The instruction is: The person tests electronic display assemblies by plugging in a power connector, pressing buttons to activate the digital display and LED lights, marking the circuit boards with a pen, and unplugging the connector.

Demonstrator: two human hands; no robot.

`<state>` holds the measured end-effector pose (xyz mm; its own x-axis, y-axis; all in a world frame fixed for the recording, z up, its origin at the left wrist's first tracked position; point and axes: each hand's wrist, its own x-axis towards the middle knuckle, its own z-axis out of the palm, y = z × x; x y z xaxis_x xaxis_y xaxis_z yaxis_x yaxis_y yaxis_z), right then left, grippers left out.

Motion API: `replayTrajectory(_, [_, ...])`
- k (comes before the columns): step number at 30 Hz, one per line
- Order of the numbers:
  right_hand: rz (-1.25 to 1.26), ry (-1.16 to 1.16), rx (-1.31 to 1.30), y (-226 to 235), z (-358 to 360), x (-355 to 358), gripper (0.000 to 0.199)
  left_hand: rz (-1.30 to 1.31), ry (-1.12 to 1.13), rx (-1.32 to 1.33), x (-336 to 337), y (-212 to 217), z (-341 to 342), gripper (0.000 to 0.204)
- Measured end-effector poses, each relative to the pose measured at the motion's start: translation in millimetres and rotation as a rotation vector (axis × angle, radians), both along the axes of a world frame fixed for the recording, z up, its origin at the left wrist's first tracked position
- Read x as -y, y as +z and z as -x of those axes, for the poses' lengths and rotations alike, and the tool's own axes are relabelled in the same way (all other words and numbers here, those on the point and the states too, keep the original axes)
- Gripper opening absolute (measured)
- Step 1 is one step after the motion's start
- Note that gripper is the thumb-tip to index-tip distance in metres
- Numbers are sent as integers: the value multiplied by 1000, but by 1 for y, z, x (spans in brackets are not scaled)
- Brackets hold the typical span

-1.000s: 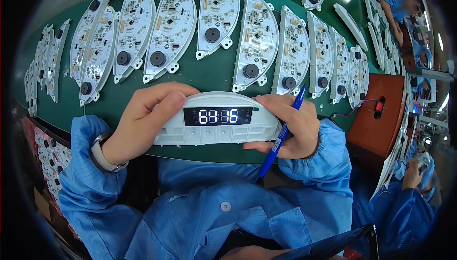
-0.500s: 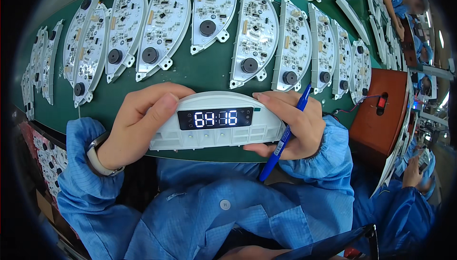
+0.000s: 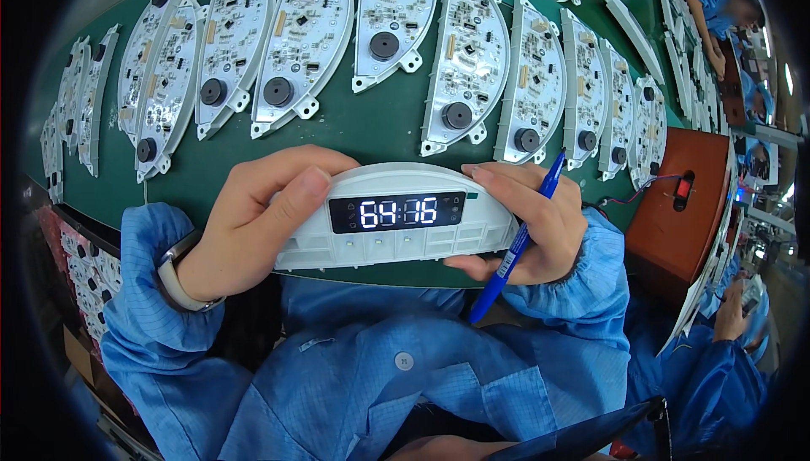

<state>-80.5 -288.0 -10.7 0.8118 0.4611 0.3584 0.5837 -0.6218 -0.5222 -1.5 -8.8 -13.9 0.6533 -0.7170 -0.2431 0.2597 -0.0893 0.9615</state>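
Observation:
I hold a white curved display panel (image 3: pixel 396 246) with a lit digit readout in a dark window, face toward me, over the near edge of the green table (image 3: pixel 371 128). My left hand (image 3: pixel 253 221) grips its left end, thumb lying across the top front. My right hand (image 3: pixel 531 225) grips its right end and also keeps a blue pen (image 3: pixel 519 242) clamped between the fingers, tip pointing down. A pale watch band sits on my left wrist.
A row of several white arched circuit boards (image 3: pixel 308 39) lies across the green table beyond the panel. A brown box with a red switch and wires (image 3: pixel 679 199) stands at the right. Other people in blue coats (image 3: pixel 713 5) work at the far right.
The panel and both hands have shifted slightly lower and closer to me. The grip on both ends and the pen is unchanged.

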Motion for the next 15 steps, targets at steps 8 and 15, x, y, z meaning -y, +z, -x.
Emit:
replayTrajectory(8, [-25,8,-53,1,0,0,77,9,4,18,-1,0,1,36])
replayTrajectory(15, [-12,-10,-61,2,2,0,75,-30,-12,34,0,2,1,41])
